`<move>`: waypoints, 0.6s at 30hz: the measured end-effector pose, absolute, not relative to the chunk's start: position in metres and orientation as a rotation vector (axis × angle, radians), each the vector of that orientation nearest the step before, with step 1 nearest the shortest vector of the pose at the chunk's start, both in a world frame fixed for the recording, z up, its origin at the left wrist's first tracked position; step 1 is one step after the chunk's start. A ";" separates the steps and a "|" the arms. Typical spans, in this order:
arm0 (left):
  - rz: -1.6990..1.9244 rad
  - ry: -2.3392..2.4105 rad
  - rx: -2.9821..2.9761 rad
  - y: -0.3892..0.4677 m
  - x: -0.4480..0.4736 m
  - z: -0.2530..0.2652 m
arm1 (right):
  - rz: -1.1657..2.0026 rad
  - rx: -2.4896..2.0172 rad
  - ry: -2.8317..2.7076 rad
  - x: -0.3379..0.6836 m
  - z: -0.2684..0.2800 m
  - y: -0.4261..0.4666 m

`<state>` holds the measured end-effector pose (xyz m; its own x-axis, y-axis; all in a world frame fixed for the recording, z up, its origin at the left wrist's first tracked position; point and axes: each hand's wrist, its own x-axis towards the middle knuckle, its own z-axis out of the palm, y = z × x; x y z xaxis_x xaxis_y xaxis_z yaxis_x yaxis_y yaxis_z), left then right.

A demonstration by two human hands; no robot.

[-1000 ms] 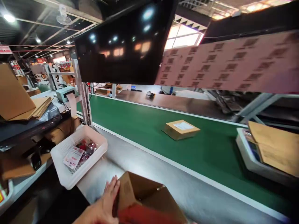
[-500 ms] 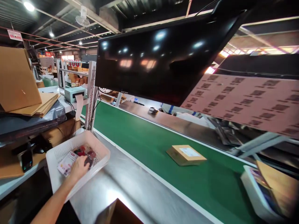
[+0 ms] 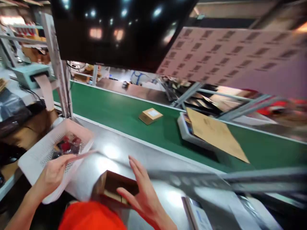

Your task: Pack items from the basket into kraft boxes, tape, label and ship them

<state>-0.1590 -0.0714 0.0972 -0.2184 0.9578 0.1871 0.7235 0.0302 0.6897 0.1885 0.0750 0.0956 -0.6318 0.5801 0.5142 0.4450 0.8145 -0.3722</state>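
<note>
Cardboard box (image 3: 115,187) stands open beside the white basket (image 3: 35,156); right hand (image 3: 141,191), fingers spread, rests on it, while left hand (image 3: 51,174) pinches a thin packet (image 3: 80,155) over the basket.

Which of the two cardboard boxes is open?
The brown box on the steel table, under the right hand, is open. The other box, on the green belt, is sealed and labelled.

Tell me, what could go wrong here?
The white basket sits at the steel table's near-left edge, so a bump from the left hand, which holds a thin packet, might tip it off. The open cardboard box is steadied only by the right hand and could slide.
</note>
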 end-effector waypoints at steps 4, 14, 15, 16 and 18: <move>0.902 1.245 2.035 -0.051 -0.118 0.110 | 0.338 -0.429 -2.604 0.170 0.128 0.066; -0.208 2.113 1.911 0.001 -0.277 -0.018 | 0.330 -1.300 -2.974 0.224 0.027 0.112; -0.255 2.026 1.999 0.008 -0.281 -0.027 | 0.333 -1.322 -2.967 0.223 0.016 0.115; -0.246 1.938 2.083 0.016 -0.282 -0.036 | 0.353 -1.326 -2.959 0.223 0.008 0.117; -0.196 1.783 2.174 0.035 -0.280 -0.049 | 0.433 -1.293 -2.947 0.229 -0.001 0.121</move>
